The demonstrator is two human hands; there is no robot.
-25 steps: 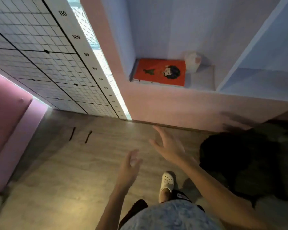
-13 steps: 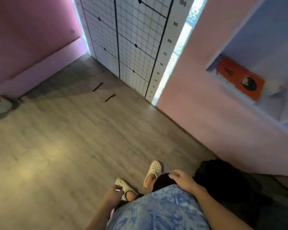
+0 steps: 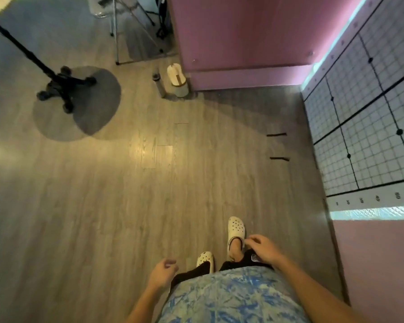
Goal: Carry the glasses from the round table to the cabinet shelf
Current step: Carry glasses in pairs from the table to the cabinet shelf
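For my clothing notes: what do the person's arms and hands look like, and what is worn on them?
The left hand and right hand are bare: no gloves, rings, watch or bracelet visible. No sleeves show on either arm. The shirt is mottled blue and white.

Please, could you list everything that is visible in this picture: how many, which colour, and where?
floor: one, grey-brown wood planks, whole view
wheeled stand: one, black, upper left
bottle: one, dark grey, upright by the pink wall's base
container: one, cream, just right of the bottle
pink wall: one, top centre
grid panel: one, white with black lines, right
tape marks: two, black, on the floor near the grid panel
glasses: none in view
clogs: two, white, on the feet
shirt: one, blue patterned, bottom
left hand: one, empty, fingers loosely curled
right hand: one, empty, at the hip
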